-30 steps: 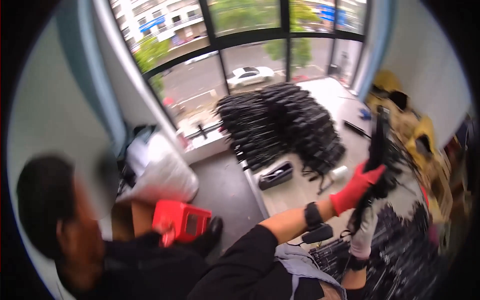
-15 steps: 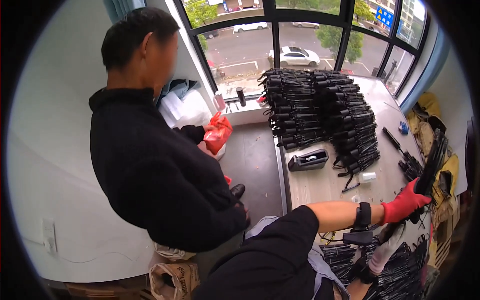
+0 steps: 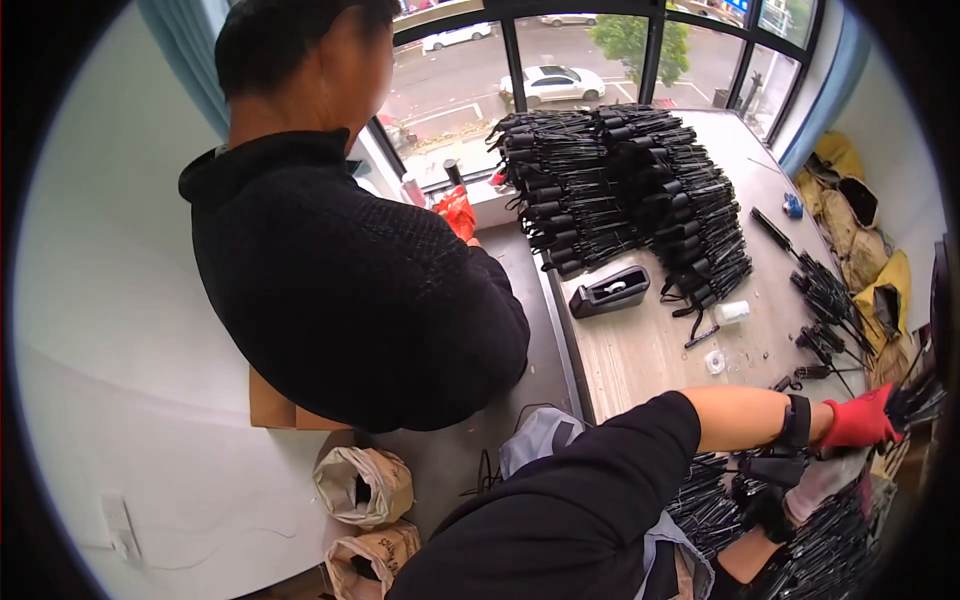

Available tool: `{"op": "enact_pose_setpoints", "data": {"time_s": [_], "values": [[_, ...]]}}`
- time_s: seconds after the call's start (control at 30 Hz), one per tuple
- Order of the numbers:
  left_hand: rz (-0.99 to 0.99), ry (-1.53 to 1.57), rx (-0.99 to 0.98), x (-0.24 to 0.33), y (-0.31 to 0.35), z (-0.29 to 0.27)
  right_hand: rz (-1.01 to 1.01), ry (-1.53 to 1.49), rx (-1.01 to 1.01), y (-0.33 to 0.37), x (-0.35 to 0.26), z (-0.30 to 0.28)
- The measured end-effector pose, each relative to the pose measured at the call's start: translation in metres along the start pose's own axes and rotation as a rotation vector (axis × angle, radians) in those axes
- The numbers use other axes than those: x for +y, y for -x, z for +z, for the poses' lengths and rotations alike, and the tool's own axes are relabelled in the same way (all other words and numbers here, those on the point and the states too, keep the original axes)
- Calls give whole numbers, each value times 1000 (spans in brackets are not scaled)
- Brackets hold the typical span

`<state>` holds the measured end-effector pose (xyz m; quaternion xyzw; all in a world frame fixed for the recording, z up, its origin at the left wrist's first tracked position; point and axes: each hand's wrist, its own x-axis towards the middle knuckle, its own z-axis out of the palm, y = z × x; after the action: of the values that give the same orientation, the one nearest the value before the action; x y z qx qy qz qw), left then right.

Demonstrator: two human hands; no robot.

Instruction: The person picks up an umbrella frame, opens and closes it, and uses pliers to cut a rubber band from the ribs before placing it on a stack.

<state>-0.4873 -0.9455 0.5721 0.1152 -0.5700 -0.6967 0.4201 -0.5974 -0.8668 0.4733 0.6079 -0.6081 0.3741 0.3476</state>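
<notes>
Displaced toward the right edge since the earlier frame: one left hand [image 3: 862, 417] in a red knitted glove, one right hand [image 3: 825, 485] in a whitish glove, and the bundle of slender black folded rods [image 3: 917, 402] at the left hand. At left, one co-worker [image 3: 350, 290] in a black knitted top now shows more of the back and fills more of the view. Below, one brown cardboard box [image 3: 290, 412] has become visible, and two open tan paper sacks [image 3: 362, 485] show more fully. One red plastic bag [image 3: 457, 213], partly hidden, lies beyond the co-worker.

On the pale wood-grained table [image 3: 640, 365], two adjoining columns of black folded rods with wrist straps [image 3: 620, 190] are unchanged, their pieces too crowded to count. Nearby lie one black tape dispenser [image 3: 610, 292], one clear ring-shaped roll [image 3: 714, 362], one white cylinder [image 3: 732, 312] and one small blue object [image 3: 793, 206]. Farther right are loose black rods [image 3: 828, 295].

The right hand is just below the left; whether its fingers grip anything cannot be told. The left hand is clamped on the bundle, past the table's right side. Overlapping yellow sacks [image 3: 888, 300] stand beyond.
</notes>
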Motion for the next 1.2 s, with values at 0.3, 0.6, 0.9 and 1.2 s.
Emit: {"op": "enact_pose_setpoints", "data": {"time_s": [0.3,0.6,0.9,1.2], "values": [[-367,439,106,38,63,-25,97,137,-30,41,-43,-4],[-87,-193,34,-6,52,-18,1163,-1030,-184,64,-36,-28],[-2,-287,20,-67,60,-78,711,-714,-222,65,-71,-50],[-257,840,225,-23,-33,-242,1403,-1272,-516,124,-122,-150]]}}
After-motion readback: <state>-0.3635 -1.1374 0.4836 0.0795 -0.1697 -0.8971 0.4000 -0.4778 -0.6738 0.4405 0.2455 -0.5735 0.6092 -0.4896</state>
